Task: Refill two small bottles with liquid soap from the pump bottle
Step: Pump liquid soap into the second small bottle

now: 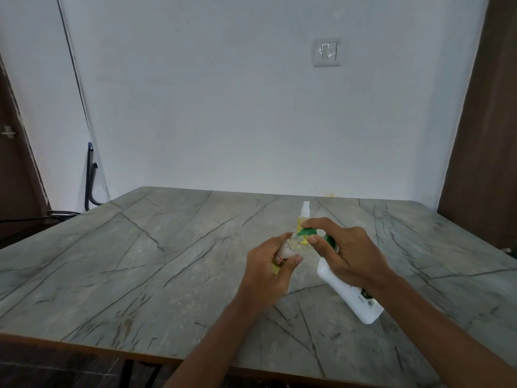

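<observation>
Your left hand [268, 271] grips a small bottle [282, 252] at the green nozzle [390, 233] of the tilted pump bottle [349, 289], clasped by your right hand [354, 252] over the table [140, 261].

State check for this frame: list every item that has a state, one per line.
Small bottle: uncapped, tilted, held in left hand, mouth at the pump spout.
Pump bottle: tilted, base on table, right hand on its green pump head.
Second small bottle: upright on table, white cap on.
Wall switch: position unclear.
</observation>
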Action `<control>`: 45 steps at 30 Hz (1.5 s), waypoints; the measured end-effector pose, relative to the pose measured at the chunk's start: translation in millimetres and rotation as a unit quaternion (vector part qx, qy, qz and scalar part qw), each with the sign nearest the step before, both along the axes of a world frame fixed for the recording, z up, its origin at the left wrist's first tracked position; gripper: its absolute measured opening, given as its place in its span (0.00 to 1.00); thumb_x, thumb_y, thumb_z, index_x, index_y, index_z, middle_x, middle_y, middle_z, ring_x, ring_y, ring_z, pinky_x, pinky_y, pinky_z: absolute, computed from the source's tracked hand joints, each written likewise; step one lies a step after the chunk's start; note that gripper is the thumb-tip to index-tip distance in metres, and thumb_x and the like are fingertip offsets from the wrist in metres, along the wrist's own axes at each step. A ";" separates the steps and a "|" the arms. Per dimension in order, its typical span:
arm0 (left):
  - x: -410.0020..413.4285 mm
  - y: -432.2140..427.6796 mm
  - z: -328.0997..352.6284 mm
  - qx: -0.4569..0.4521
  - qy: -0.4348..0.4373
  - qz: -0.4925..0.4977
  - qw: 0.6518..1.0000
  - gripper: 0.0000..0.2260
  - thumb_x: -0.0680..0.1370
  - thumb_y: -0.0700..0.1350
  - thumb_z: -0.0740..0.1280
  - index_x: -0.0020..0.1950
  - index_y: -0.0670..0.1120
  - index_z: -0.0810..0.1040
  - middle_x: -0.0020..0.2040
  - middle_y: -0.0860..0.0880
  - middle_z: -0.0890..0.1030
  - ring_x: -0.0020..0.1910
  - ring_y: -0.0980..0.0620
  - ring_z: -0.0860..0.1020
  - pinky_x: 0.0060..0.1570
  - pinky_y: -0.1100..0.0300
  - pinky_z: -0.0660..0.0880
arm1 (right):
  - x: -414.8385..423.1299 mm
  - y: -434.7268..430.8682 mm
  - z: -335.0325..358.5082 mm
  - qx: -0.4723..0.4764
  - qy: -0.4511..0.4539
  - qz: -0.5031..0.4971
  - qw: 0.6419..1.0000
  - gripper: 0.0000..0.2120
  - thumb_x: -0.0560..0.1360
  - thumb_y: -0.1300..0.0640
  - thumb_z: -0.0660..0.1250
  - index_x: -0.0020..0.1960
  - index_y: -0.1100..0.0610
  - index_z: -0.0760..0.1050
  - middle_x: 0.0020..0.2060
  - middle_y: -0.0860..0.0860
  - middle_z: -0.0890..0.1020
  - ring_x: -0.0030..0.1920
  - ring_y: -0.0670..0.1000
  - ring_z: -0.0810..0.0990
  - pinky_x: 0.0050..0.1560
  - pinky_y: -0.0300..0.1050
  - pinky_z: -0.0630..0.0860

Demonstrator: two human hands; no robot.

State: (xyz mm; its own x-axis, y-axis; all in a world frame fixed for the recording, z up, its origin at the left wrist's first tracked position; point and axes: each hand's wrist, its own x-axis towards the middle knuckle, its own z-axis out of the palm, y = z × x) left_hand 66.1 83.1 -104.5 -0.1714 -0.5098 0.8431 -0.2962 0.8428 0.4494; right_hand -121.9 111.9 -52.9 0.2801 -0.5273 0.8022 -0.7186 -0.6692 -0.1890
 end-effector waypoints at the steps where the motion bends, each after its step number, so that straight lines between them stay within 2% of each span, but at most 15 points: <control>1: 0.0 0.4 0.0 -0.001 0.001 0.001 1.000 0.18 0.75 0.48 0.70 0.61 0.39 0.78 0.50 0.52 0.81 0.45 0.61 0.80 0.45 0.69 0.76 | 0.4 -0.6 0.3 -0.003 -0.004 0.003 1.000 0.22 0.79 0.34 0.52 0.59 0.46 0.76 0.21 0.42 0.68 0.23 0.43 0.70 0.26 0.32 0.63; 8: -1.0 5.4 2.1 -0.022 -0.028 -0.003 0.999 0.17 0.75 0.47 0.70 0.61 0.39 0.77 0.48 0.50 0.81 0.43 0.60 0.78 0.44 0.71 0.72 | -0.9 -5.2 -1.4 -0.012 -0.027 0.021 0.999 0.22 0.80 0.35 0.54 0.51 0.49 0.78 0.22 0.49 0.75 0.23 0.49 0.72 0.24 0.42 0.67; 10: -0.4 4.9 2.4 -0.023 -0.026 0.000 0.999 0.17 0.75 0.47 0.70 0.61 0.40 0.77 0.49 0.50 0.82 0.44 0.60 0.78 0.45 0.71 0.73 | -1.1 -4.2 -1.3 -0.011 -0.022 0.022 0.999 0.22 0.80 0.34 0.52 0.54 0.47 0.77 0.23 0.47 0.74 0.23 0.48 0.72 0.24 0.39 0.66; 12: 0.8 4.2 3.1 -0.027 -0.016 0.006 0.999 0.18 0.75 0.47 0.70 0.61 0.40 0.77 0.50 0.50 0.81 0.45 0.61 0.78 0.46 0.70 0.74 | -1.0 -2.1 -1.8 -0.008 -0.015 0.027 0.999 0.20 0.80 0.34 0.51 0.58 0.44 0.74 0.23 0.42 0.72 0.24 0.45 0.71 0.25 0.33 0.64; 14: 1.4 4.1 4.0 -0.032 -0.011 0.014 0.999 0.18 0.74 0.47 0.70 0.61 0.40 0.77 0.50 0.51 0.81 0.45 0.61 0.78 0.46 0.71 0.74 | -0.5 -0.6 -2.1 0.001 -0.015 0.039 0.999 0.20 0.80 0.35 0.50 0.61 0.44 0.73 0.24 0.37 0.69 0.24 0.42 0.70 0.27 0.31 0.62; 17: 1.9 4.3 4.8 -0.037 -0.009 0.019 0.999 0.17 0.74 0.46 0.70 0.61 0.40 0.77 0.50 0.51 0.81 0.45 0.61 0.78 0.45 0.71 0.73 | -0.3 0.3 -2.2 0.008 -0.014 0.042 0.999 0.22 0.81 0.35 0.49 0.64 0.45 0.73 0.23 0.37 0.68 0.24 0.40 0.69 0.28 0.29 0.61; 20: 2.1 4.0 4.3 -0.036 -0.012 0.020 0.999 0.17 0.74 0.45 0.71 0.61 0.41 0.77 0.50 0.52 0.80 0.45 0.61 0.78 0.45 0.71 0.74 | 0.1 -1.0 -2.6 0.007 -0.013 0.040 0.999 0.21 0.80 0.34 0.49 0.63 0.42 0.71 0.25 0.38 0.73 0.24 0.42 0.71 0.28 0.31 0.64; 23: 1.7 4.1 3.8 -0.036 -0.015 0.023 0.999 0.18 0.74 0.45 0.72 0.61 0.41 0.77 0.51 0.53 0.80 0.46 0.62 0.78 0.46 0.71 0.74 | 1.6 -2.7 -2.5 -0.004 -0.012 0.033 0.999 0.19 0.80 0.34 0.49 0.61 0.42 0.72 0.22 0.41 0.71 0.25 0.47 0.73 0.26 0.35 0.65; 26: 2.0 4.8 3.3 -0.034 -0.020 0.027 0.999 0.17 0.74 0.45 0.72 0.61 0.40 0.77 0.50 0.52 0.80 0.45 0.62 0.77 0.45 0.72 0.73 | 2.2 -5.3 -1.9 -0.003 -0.020 0.035 0.999 0.18 0.80 0.34 0.51 0.58 0.42 0.72 0.23 0.47 0.74 0.24 0.49 0.72 0.25 0.39 0.66; 28: 1.7 5.4 3.5 -0.035 -0.031 0.023 0.999 0.17 0.74 0.45 0.72 0.60 0.39 0.77 0.49 0.50 0.81 0.44 0.62 0.77 0.45 0.72 0.73 | 2.3 -6.4 -1.4 -0.004 -0.028 0.043 0.999 0.18 0.80 0.35 0.53 0.55 0.45 0.74 0.22 0.49 0.74 0.23 0.49 0.72 0.24 0.41 0.66; 32: 0.4 6.6 2.8 -0.036 -0.050 0.015 0.998 0.17 0.74 0.43 0.72 0.60 0.40 0.77 0.48 0.48 0.81 0.44 0.60 0.77 0.45 0.72 0.72 | 2.7 -7.0 -1.1 -0.004 -0.040 0.047 0.998 0.24 0.80 0.36 0.53 0.49 0.53 0.78 0.21 0.50 0.73 0.22 0.50 0.71 0.23 0.43 0.65; 34: 0.1 6.1 2.4 -0.035 -0.051 0.014 0.998 0.17 0.73 0.42 0.73 0.61 0.40 0.77 0.49 0.47 0.81 0.45 0.61 0.77 0.45 0.73 0.72 | 1.5 -6.7 -1.7 -0.001 -0.034 0.040 0.999 0.24 0.80 0.35 0.52 0.51 0.52 0.77 0.21 0.49 0.72 0.23 0.50 0.71 0.23 0.42 0.65; 38: 0.8 3.5 2.7 -0.035 -0.031 0.022 0.999 0.18 0.74 0.45 0.72 0.61 0.40 0.77 0.51 0.48 0.81 0.47 0.61 0.78 0.46 0.72 0.74 | 0.0 -3.3 -2.7 -0.001 -0.010 0.033 0.999 0.20 0.81 0.35 0.49 0.60 0.44 0.72 0.23 0.40 0.67 0.24 0.45 0.71 0.26 0.33 0.63; 41: 1.6 2.8 2.8 -0.033 -0.018 0.020 0.999 0.18 0.74 0.46 0.71 0.61 0.41 0.77 0.51 0.49 0.81 0.46 0.59 0.79 0.46 0.69 0.75 | 0.9 -0.5 -1.5 0.006 0.000 0.036 0.999 0.20 0.81 0.36 0.48 0.64 0.43 0.70 0.23 0.36 0.66 0.25 0.40 0.70 0.28 0.28 0.61; 45: 1.2 2.0 2.4 -0.032 -0.016 0.019 0.999 0.18 0.74 0.47 0.71 0.61 0.41 0.77 0.52 0.50 0.81 0.47 0.60 0.79 0.47 0.69 0.75 | 0.0 -1.5 -2.9 0.010 -0.004 0.040 0.999 0.22 0.81 0.36 0.48 0.64 0.45 0.72 0.24 0.36 0.70 0.24 0.40 0.70 0.28 0.28 0.62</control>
State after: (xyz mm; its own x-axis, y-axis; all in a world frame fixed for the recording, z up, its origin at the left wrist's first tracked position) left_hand 67.3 85.1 -102.0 -0.1799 -0.4618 0.8685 -0.3411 0.8574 0.3853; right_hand -122.0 110.3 -55.8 0.3148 -0.5205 0.7937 -0.6619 -0.7197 -0.2095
